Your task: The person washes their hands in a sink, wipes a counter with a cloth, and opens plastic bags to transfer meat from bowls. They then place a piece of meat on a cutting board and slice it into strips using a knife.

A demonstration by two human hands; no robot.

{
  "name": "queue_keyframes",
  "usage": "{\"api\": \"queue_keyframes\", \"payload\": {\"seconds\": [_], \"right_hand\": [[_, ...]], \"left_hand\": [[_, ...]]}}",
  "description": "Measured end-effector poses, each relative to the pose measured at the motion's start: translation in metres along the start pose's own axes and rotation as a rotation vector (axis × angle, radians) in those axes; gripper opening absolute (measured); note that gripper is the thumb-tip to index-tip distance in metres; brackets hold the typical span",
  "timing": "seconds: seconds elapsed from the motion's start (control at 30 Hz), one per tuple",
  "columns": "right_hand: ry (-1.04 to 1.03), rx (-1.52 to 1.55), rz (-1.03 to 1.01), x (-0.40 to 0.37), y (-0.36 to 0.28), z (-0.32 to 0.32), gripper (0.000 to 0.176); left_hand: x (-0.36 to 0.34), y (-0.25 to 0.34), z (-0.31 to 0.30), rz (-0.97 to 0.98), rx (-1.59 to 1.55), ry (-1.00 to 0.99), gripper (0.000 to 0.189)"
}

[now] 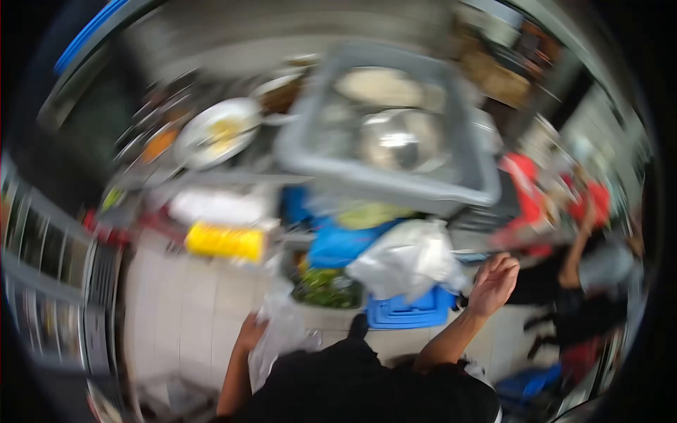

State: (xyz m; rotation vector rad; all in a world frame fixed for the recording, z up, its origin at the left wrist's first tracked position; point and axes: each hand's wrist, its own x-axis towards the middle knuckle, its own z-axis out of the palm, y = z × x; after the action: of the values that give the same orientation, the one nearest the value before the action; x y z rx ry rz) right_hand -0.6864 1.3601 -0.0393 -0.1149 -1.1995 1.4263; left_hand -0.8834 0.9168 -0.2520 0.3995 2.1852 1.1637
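Observation:
My left hand, low on the left, is closed on a thin clear plastic bag that hangs beside my body. On the right, my right hand is raised in the air with its fingers curled in, and no object shows in it. The nearest thing to it is a crumpled white plastic bag, lying over a blue lidded box. Left of that box stands a bin of green leaves. Motion blur softens much of the view.
A large grey tub on the counter holds metal bowls. Left of it is a white plate with yellow food. Below sits a yellow roll. At right, another person reaches toward red items.

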Motion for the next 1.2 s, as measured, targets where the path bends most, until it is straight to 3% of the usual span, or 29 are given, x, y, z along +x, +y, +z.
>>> {"api": "queue_keyframes", "payload": {"seconds": [0.03,0.13,0.2,0.3,0.33,0.4,0.43,0.5,0.53,0.63,0.7,0.8,0.87,0.9,0.93,0.97,1.07,1.13,1.17,1.2], "right_hand": [[-0.154,0.025,0.182,-0.024,0.019,0.039,0.027],[-0.585,-0.159,0.669,-0.107,0.081,0.163,0.021],[-1.059,-0.229,0.822,-0.170,0.116,0.234,0.016],[-1.528,-0.204,0.858,-0.269,0.170,0.312,0.023],[-1.586,-0.138,0.922,-0.303,0.188,0.336,0.031],[-1.675,-0.003,0.859,-0.360,0.190,0.383,0.040],[-1.749,0.025,0.859,-0.386,0.186,0.408,0.040],[-1.770,0.284,1.073,-0.427,0.169,0.454,0.052],[-1.826,0.290,1.061,-0.444,0.175,0.473,0.052],[-1.998,0.331,1.438,-0.513,0.225,0.517,0.064],[-2.127,0.380,1.529,-0.555,0.244,0.547,0.065],[-2.358,0.632,1.544,-0.626,0.250,0.602,0.066],[-2.401,0.379,1.653,-0.664,0.226,0.647,0.069],[-2.422,0.343,1.679,-0.684,0.210,0.673,0.055],[-2.474,0.334,1.699,-0.699,0.204,0.706,0.055],[-2.753,0.189,1.254,-0.717,0.200,0.739,0.047],[-2.848,0.329,1.028,-0.787,0.222,0.794,0.039],[-2.714,0.815,0.825,-0.817,0.177,0.851,0.035],[-2.756,0.848,0.801,-0.829,0.155,0.874,0.035],[-2.820,0.861,0.988,-0.840,0.130,0.893,0.038]], "left_hand": [[-0.010,-0.017,-0.015,-0.123,-0.002,0.138,0.034],[-0.039,-0.070,-0.072,-0.066,-0.138,0.289,0.031],[-0.070,-0.071,-0.112,0.021,-0.314,0.394,0.027],[-0.105,-0.115,-0.156,0.150,-0.451,0.540,0.023],[-0.125,-0.109,-0.177,0.105,-0.522,0.580,0.023],[-0.173,-0.103,-0.199,0.038,-0.624,0.692,0.023],[-0.183,-0.112,-0.209,0.058,-0.837,0.688,0.023],[-0.204,-0.133,-0.225,0.105,-1.071,0.735,0.027],[-0.214,-0.144,-0.232,0.120,-1.093,0.782,0.027],[-0.241,-0.174,-0.259,0.227,-1.285,0.964,0.031],[-0.259,-0.193,-0.275,0.228,-1.360,1.162,0.034],[-0.282,-0.235,-0.305,0.218,-1.317,1.353,0.033],[-0.294,-0.266,-0.323,0.257,-1.333,1.421,0.032],[-0.298,-0.282,-0.335,0.302,-1.341,1.443,0.032],[-0.300,-0.296,-0.347,0.287,-1.357,1.497,0.032],[-0.307,-0.311,-0.356,0.281,-1.393,1.563,0.032],[-0.326,-0.332,-0.383,0.282,-1.429,1.737,0.032],[-0.337,-0.339,-0.402,0.319,-1.411,1.849,0.032],[-0.343,-0.338,-0.412,0.316,-1.380,1.898,0.032],[-0.347,-0.334,-0.423,0.317,-1.347,1.944,0.031]]}}
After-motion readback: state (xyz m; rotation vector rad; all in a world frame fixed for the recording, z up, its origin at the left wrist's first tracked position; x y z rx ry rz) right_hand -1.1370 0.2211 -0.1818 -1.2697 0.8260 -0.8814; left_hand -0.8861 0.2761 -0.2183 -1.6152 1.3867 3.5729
